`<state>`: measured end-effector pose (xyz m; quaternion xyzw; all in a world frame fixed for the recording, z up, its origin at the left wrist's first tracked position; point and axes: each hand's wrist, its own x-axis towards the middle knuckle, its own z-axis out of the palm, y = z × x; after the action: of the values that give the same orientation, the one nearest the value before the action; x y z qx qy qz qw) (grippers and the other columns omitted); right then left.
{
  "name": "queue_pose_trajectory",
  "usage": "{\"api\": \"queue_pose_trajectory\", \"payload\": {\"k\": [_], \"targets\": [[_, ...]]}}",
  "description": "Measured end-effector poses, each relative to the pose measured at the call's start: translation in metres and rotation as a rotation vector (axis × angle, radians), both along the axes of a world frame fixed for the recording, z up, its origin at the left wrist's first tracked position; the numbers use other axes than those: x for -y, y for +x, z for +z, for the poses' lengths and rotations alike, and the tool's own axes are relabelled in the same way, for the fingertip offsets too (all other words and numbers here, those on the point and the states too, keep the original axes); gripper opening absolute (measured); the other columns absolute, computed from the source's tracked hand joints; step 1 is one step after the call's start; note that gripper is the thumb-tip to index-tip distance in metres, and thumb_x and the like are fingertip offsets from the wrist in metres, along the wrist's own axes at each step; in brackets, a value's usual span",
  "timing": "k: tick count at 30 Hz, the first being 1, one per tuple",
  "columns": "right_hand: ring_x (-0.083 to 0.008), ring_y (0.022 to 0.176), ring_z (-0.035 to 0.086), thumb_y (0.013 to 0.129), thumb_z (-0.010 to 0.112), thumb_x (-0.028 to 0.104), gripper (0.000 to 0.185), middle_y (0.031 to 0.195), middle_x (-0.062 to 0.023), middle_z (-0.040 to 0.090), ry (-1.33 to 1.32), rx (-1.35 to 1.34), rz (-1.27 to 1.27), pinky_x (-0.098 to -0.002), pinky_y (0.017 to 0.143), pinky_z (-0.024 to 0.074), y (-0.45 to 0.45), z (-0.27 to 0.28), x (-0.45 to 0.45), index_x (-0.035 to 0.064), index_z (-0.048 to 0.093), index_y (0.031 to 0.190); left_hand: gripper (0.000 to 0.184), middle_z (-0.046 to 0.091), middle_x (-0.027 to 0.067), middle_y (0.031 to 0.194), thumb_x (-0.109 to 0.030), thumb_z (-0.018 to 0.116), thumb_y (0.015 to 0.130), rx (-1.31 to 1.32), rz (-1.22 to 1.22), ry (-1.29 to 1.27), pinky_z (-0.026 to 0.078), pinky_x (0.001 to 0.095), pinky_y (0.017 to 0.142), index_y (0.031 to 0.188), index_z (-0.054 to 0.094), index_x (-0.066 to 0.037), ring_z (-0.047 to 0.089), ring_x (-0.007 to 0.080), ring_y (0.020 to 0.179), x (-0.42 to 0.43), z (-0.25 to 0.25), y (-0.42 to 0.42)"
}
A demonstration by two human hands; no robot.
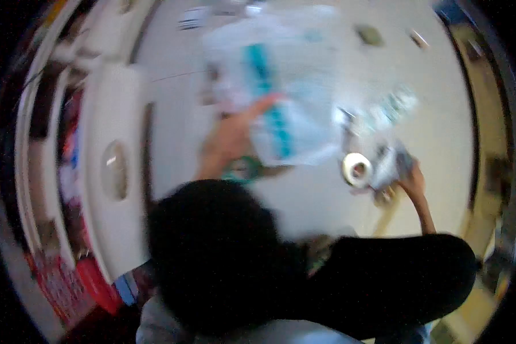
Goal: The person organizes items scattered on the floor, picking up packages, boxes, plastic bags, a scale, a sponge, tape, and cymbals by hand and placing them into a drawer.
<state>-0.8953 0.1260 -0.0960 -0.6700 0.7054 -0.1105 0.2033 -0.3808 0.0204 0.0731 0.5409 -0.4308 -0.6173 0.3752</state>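
Observation:
Motion blurs the whole view. My left hand (233, 136) is at a large white translucent plastic bag (307, 74) with a teal stripe. One digit lies across the bag's face, and the other fingers seem to be at its left edge, partly hidden. To the right, my right hand (414, 179) is closed around a crumpled greyish plastic bundle (389, 167), low over the floor. A roll of pale tape (356, 170) stands just left of that bundle. Near my left wrist is a green ring-shaped roll (243, 169).
Crumpled clear plastic with green print (398, 106) lies on the pale floor beyond my right hand. A dark olive item (369, 35) and a small brownish item (418, 39) are farther off. An open white drawer (112, 229) stands at left. My dark-clothed legs (395, 281) fill the foreground.

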Motion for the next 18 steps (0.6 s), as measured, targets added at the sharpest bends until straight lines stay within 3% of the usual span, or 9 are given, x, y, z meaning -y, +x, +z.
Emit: {"api": "queue_pose_trajectory", "payload": {"k": [1,2,3,5,6,8,12,16,18], "targets": [[-0.0349,0.116,0.051,0.061,0.082,0.038,0.090,0.128,-0.0173,0.050,0.032,-0.009,-0.082,-0.0420,0.095,0.0431,0.002,0.009,-0.008,0.0038,0.039,0.132,0.046,0.059,0.0102,0.116,-0.023,0.065,0.086,0.027,-0.034,-0.063,0.041,0.0355,0.099,0.125,0.053,-0.002,0.054,0.0224,0.112,-0.012,0.011,0.002],[-0.0292,0.114,0.053,0.065,0.081,0.031,0.083,0.122,-0.0133,0.055,-0.042,0.089,-0.010,-0.0376,0.097,0.0425,-0.007,0.025,-0.021,0.0051,0.041,0.133,0.046,0.059,0.0104,0.116,-0.023,0.064,0.086,0.005,-0.062,-0.109,0.041,0.0356,0.099,0.125,0.053,-0.001,0.054,0.0226,0.112,-0.023,0.015,-0.002],[-0.0283,0.115,0.052,0.069,0.080,0.030,0.084,0.125,-0.0126,0.053,-0.090,-0.062,0.087,-0.0375,0.097,0.0429,-0.031,0.022,-0.028,0.0037,0.038,0.136,0.046,0.059,0.0105,0.116,-0.023,0.064,0.086,-0.031,-0.080,-0.140,0.041,0.0357,0.099,0.124,0.053,-0.001,0.054,0.0228,0.112,-0.030,0.017,-0.004],[-0.0233,0.109,0.052,0.072,0.078,0.029,0.074,0.125,-0.0102,0.049,-0.120,0.177,-0.430,-0.0350,0.089,0.0465,-0.067,0.021,-0.041,0.0041,0.044,0.132,0.045,0.059,0.0108,0.115,-0.023,0.064,0.086,-0.116,-0.091,-0.179,0.041,0.0358,0.099,0.124,0.052,-0.001,0.054,0.0232,0.111,-0.037,0.018,-0.015],[-0.0241,0.108,0.052,0.075,0.074,0.037,0.069,0.120,-0.0120,0.053,-0.169,0.274,-0.595,-0.0363,0.088,0.0446,-0.095,0.020,-0.047,0.0017,0.047,0.129,0.045,0.059,0.0109,0.115,-0.023,0.064,0.086,-0.152,-0.095,-0.190,0.041,0.0359,0.099,0.124,0.052,-0.001,0.055,0.0234,0.111,-0.037,0.020,-0.021],[-0.0236,0.102,0.053,0.081,0.066,0.043,0.062,0.113,-0.0129,0.057,-0.253,0.587,-0.845,-0.0368,0.086,0.0437,-0.167,0.012,-0.056,0.0007,0.051,0.124,0.045,0.059,0.0112,0.114,-0.023,0.063,0.086,-0.204,-0.104,-0.226,0.041,0.0361,0.099,0.123,0.052,0.000,0.055,0.0237,0.110,-0.034,0.024,-0.038],[-0.0209,0.095,0.056,0.089,0.055,0.038,0.053,0.118,-0.0127,0.057,-0.347,1.426,-1.132,-0.0338,0.086,0.0465,-0.143,0.094,-0.006,0.0049,0.049,0.129,0.044,0.059,0.0117,0.113,-0.023,0.063,0.086,-0.226,-0.047,-0.278,0.041,0.0364,0.098,0.122,0.052,0.001,0.055,0.0245,0.110,-0.018,0.048,-0.030],[-0.0282,0.105,0.053,0.090,0.045,0.041,0.059,0.127,-0.0174,0.052,0.311,1.342,-0.331,-0.0423,0.093,0.0426,0.138,0.249,0.118,0.0029,0.042,0.135,0.044,0.059,0.0122,0.112,-0.023,0.062,0.087,-0.144,0.135,-0.391,0.042,0.0367,0.098,0.122,0.051,0.001,0.056,0.0252,0.109,-0.024,0.079,0.027],[-0.0348,0.112,0.050,0.089,0.041,0.041,0.062,0.132,-0.0207,0.048,0.287,1.476,-0.153,-0.0506,0.097,0.0382,0.143,0.248,0.169,0.0006,0.040,0.136,0.044,0.059,0.0125,0.112,-0.023,0.062,0.087,-0.001,0.249,-0.513,0.042,0.0369,0.098,0.121,0.051,0.002,0.056,0.0256,0.108,-0.043,0.109,0.071]]}}
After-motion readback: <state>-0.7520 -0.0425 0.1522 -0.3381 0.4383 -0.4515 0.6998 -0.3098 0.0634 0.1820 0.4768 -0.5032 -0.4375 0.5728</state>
